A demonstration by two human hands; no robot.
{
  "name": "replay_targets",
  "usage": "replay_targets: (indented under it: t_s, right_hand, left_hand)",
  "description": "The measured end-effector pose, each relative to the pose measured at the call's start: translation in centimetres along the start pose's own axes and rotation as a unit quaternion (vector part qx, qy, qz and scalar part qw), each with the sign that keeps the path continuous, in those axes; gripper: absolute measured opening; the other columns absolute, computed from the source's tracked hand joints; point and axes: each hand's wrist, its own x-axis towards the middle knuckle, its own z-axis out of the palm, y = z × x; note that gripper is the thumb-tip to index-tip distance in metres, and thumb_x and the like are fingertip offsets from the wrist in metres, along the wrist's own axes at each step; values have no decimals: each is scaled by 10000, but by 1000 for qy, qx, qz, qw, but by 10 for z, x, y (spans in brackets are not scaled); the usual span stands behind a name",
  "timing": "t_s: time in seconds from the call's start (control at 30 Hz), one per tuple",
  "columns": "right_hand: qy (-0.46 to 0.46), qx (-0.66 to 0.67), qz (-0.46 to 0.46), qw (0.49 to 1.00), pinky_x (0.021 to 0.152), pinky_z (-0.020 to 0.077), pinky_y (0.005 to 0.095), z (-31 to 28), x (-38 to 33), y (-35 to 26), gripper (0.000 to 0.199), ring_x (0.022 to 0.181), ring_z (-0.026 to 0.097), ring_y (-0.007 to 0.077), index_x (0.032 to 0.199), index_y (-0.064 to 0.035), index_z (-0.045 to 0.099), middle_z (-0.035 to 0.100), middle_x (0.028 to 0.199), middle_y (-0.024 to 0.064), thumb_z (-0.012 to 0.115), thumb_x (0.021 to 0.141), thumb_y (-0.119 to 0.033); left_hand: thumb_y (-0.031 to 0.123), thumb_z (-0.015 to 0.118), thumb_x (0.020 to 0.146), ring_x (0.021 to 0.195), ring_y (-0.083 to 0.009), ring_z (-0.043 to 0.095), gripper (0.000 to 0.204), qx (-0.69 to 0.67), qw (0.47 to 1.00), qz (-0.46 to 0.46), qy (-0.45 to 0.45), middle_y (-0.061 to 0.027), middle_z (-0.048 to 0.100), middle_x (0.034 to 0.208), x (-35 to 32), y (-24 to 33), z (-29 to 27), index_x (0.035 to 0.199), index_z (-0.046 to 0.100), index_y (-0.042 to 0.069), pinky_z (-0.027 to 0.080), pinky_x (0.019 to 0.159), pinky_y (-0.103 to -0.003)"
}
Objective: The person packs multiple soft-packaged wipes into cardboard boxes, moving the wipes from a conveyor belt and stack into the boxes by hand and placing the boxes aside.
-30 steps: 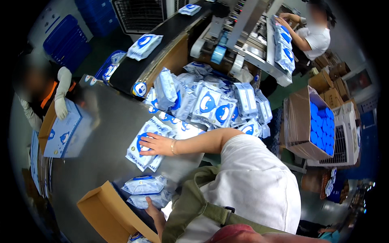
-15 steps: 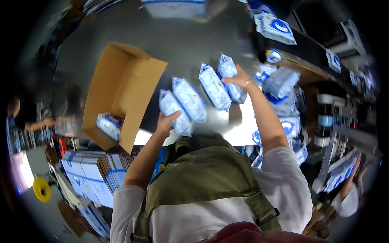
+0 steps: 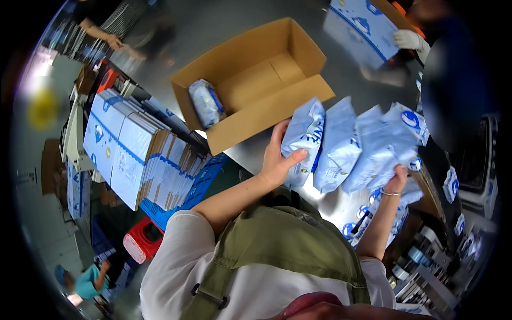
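Between my two hands stands a row of several pale blue and white pillow-shaped soft packs [image 3: 337,149], set on edge side by side and slightly fanned. My left hand [image 3: 280,162] grips the leftmost pack, with the thumb across its near side. At the other end of the row, my right hand [image 3: 396,181] is closed round the near lower part of the rightmost packs; its fingers are partly hidden. Just beyond my left hand lies an open brown carton [image 3: 229,133]. One similar soft pack [image 3: 204,104] rests inside it, at its left end.
To the left, flat printed cartons [image 3: 120,144] stand bundled on a blue crate [image 3: 160,216], near a red container [image 3: 143,240]. A co-worker's gloved hand [image 3: 406,40] touches a printed box [image 3: 362,29] at upper right. Loose packs [image 3: 450,184] lie along the right side.
My hands have come closer together, and the two separate pairs of packs now form one row. The view has turned, so the carton appears farther right and higher.
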Motion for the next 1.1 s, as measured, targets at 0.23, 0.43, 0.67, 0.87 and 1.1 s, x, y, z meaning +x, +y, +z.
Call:
replay_targets:
  t_s: [0.23,0.43,0.67,0.87,1.1]
  right_hand:
    - [-97,-51,-222,969,960,399,383,169,128,-22,515,1138,508,237,1236,-7,468,534,1224,110,592,795,-241]
    - [-210,-561,-222,769,835,456,353,329,187,68,472,1011,606,302,1039,19,625,638,1045,203,645,787,-379]
    - [-300,-669,25,680,717,464,387,321,293,144,330,786,602,305,894,35,648,646,865,187,606,762,-264]
    - [-296,-472,116,822,590,463,315,230,195,117,224,684,582,156,952,-36,636,611,769,45,566,774,-153]
    - [-81,-39,300,950,946,412,405,114,-43,130,493,1092,530,270,1285,-39,461,559,1197,91,578,839,-214]
  left_hand:
    - [486,735,703,1079,-175,463,846,-163,948,244,125,-89,454,1178,90,39,-85,1266,342,-10,366,945,-300]
    - [462,717,716,1132,-295,472,816,307,920,-39,240,-205,431,1295,114,-66,-172,1286,384,-18,346,988,-378]
    - [362,735,679,1240,-329,383,786,670,741,48,-20,-222,430,1288,61,-26,-122,1300,401,14,308,1005,-476]
    - [316,736,683,1244,-294,382,759,673,689,-5,-268,-142,426,1310,26,22,-203,1307,389,60,285,1003,-511]
    - [150,538,761,1161,-275,475,370,714,657,123,-209,-159,531,1182,9,-10,-281,1108,546,23,391,939,-415]
